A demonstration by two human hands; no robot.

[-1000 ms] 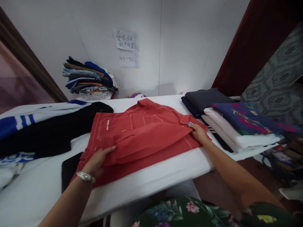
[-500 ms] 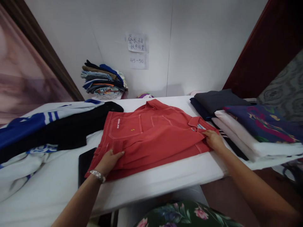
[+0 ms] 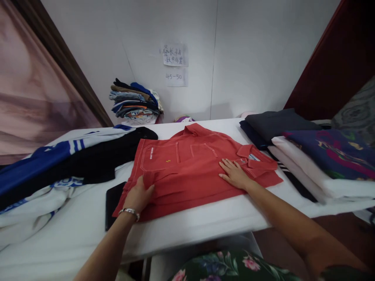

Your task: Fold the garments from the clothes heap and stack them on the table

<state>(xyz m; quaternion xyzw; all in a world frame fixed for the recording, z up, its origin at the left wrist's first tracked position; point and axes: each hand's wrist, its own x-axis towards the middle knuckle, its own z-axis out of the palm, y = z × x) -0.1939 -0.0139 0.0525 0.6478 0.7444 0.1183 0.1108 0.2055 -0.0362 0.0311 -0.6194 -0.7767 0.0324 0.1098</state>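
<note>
A red button-up shirt [image 3: 190, 168] with white stitching lies across the table, its collar toward the right and one sleeve folded over the front. My right hand [image 3: 235, 174] is open and lies flat on the shirt just below the collar, fingers spread. At the left end, my left hand [image 3: 138, 196], with a silver bracelet at the wrist, holds the shirt by the cuff of the folded sleeve. Some of its fingers are hidden from view. Partly under the shirt's left edge sits a flat black object [image 3: 113, 205].
Blue, white and black garments [image 3: 79, 166] are spread at the left. Folded clothes [image 3: 316, 156] are stacked at the right. A tall clothes pile [image 3: 136, 101] stands at the back against the wall, below paper signs [image 3: 175, 64]. The white table's [image 3: 190, 224] front edge is near my body.
My right hand has let go of the shirt near the collar and moved left, now flat on the fabric. That front part lies smoother. My left hand stays at the cuff.
</note>
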